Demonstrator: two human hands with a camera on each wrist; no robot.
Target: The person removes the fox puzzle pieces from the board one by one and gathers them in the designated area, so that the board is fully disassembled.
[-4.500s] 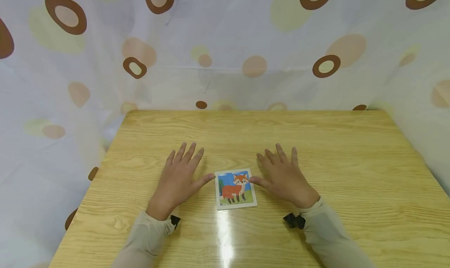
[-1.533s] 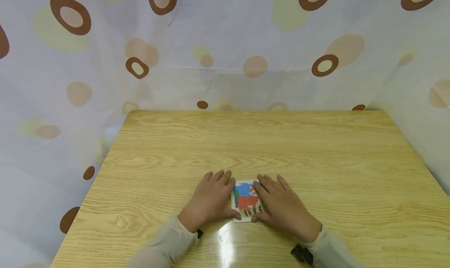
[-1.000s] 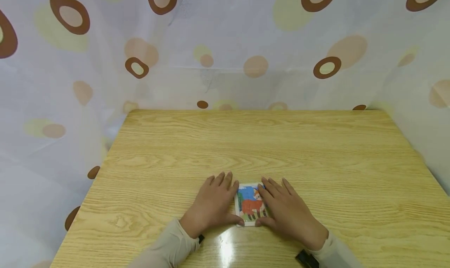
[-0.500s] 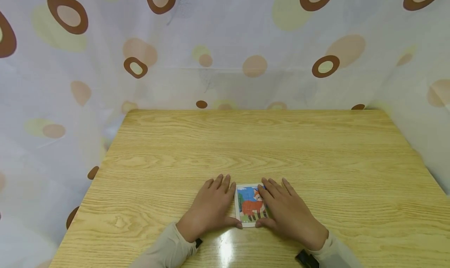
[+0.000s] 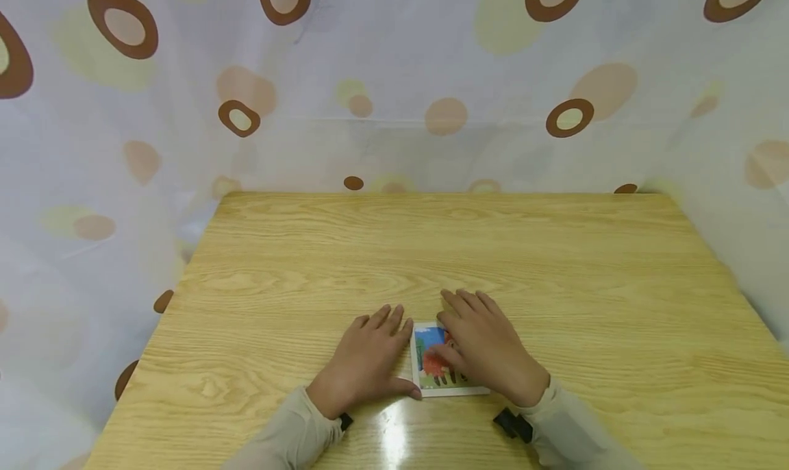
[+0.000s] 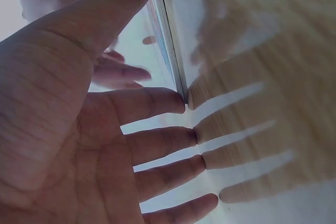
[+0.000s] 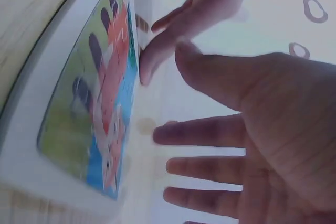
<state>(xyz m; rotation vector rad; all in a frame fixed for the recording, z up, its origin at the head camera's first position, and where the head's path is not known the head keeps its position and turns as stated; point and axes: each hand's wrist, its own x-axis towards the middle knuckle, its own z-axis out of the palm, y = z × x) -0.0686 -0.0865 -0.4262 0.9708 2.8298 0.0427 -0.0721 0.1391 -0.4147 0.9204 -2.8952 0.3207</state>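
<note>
A square fox jigsaw puzzle in a white frame [image 5: 434, 370] lies flat near the table's front. My left hand [image 5: 364, 364] rests along its left side, fingers straight. In the left wrist view, the left index fingertip [image 6: 181, 100] meets one end of the puzzle's thin edge [image 6: 170, 40], and the thumb is at the other end. Over the puzzle's right part hovers my right hand [image 5: 493, 347], hiding the fox's head from the head view. The right wrist view shows this hand's loose, spread fingers [image 7: 205, 169] apart from the puzzle and holding nothing.
The wooden table [image 5: 456, 251] reaches back to a white curtain with brown and beige spots [image 5: 446, 116], which also hangs at both sides. Black devices sit on the left wrist [image 5: 346, 422] and right wrist [image 5: 513, 425].
Both hands came in from the sides to the puzzle, which shifted right and nearer the person. Since half a second ago, the right hand has lifted off its right edge; the left stays put.
</note>
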